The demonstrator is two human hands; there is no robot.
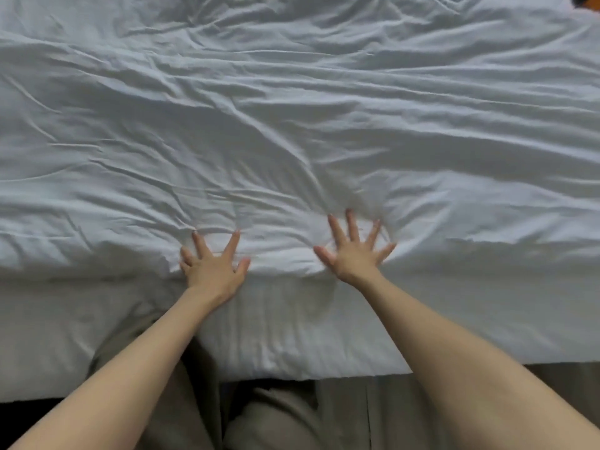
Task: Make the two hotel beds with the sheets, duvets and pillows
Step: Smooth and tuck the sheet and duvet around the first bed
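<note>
- We see the left hand point(212, 269) lying flat on the white duvet point(292, 125), right at the near edge of the bed point(487, 319). Its fingers point(232, 245) are spread wide and straight, and they grasp nothing.
- The right hand point(355, 254) is just beside it, a little further onto the duvet. It is also palm down, with fingers point(352, 227) fanned out and released.
- Both palms press into the duvet, and the fabric dimples and gathers into small creases just past the fingertips of each hand.
- The duvet lies under both hands and covers the whole top of the bed, from the near edge to the far one. Long wrinkles run across it from left to right.
- Below the hands a flatter white cloth point(97, 336) hangs down the near side of the bed. We cannot tell whether it is a sheet or the duvet's own overhang.
- A grey-brown bed skirt point(552, 384) shows under that cloth towards the right.
- Our khaki trousers point(276, 417) stand against the near side of the bed, between the two forearms.
- A strip of dark floor point(19, 409) shows at the lower left.
</note>
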